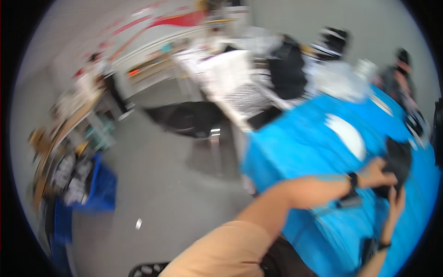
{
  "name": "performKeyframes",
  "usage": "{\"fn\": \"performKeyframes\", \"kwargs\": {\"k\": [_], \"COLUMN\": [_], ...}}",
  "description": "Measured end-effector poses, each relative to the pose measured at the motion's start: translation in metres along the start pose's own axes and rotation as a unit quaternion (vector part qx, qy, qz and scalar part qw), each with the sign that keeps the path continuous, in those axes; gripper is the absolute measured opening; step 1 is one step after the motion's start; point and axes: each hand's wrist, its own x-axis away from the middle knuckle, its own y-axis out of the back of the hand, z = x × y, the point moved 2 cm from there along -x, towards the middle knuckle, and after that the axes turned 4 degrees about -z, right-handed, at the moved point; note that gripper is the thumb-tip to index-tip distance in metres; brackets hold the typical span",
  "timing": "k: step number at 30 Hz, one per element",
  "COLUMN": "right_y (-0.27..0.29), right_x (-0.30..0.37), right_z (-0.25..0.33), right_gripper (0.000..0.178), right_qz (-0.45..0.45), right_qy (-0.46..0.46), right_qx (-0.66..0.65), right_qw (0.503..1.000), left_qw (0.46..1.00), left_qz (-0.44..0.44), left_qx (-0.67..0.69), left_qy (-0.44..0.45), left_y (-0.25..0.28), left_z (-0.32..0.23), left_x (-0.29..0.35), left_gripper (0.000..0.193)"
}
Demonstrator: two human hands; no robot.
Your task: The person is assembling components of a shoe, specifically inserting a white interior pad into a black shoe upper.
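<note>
Over the right side of the blue-covered table (295,152), both my hands are on a dark, soft-looking black piece (399,159), blurred by motion. My left hand (374,174) is closed on its left edge, with a black band round the wrist. From below, my right hand (397,203) grips the lower end of the same piece, fingers pointing up. Its exact kind cannot be made out. Beside it on the blue cover lies a flat white rounded piece (348,136). A small dark object (349,201) is under my left wrist.
Papers (249,99), a black bag-like bundle (287,69) and clear plastic bags (339,81) crowd the table's far part. A black-seated stool (189,117) stands left of it. A blue crate (99,189) with packed goods is at left. A person (110,83) stands farther back.
</note>
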Motion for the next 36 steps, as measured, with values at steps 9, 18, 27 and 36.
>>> {"fn": "performKeyframes", "kwargs": {"k": [9,18,27,36], "right_y": [-0.035,-0.029,-0.011,-0.012], "right_x": [0.011,0.007,-0.003,-0.001], "right_z": [0.064,0.068,0.063,0.062], "right_gripper": [0.040,0.046,0.034,0.034], "right_qz": [-0.148,-0.284,-0.329,-0.294], "right_qy": [-0.040,-0.131,-0.095,-0.108], "right_qx": [-0.108,-0.372,-0.305,-0.306], "right_qw": [0.982,0.874,0.889,0.899], "left_qw": [0.985,0.815,0.826,0.828], "left_qz": [0.053,0.108,0.266,0.280], "left_qx": [-0.166,-0.472,-0.449,-0.441], "left_qy": [-0.015,-0.320,-0.213,-0.207], "left_y": [-0.003,-0.040,-0.041,-0.038], "left_z": [-0.021,-0.018,-0.009,-0.014], "left_x": [0.014,0.035,0.042,0.046], "left_gripper": [0.028,0.014,0.034,0.036]}}
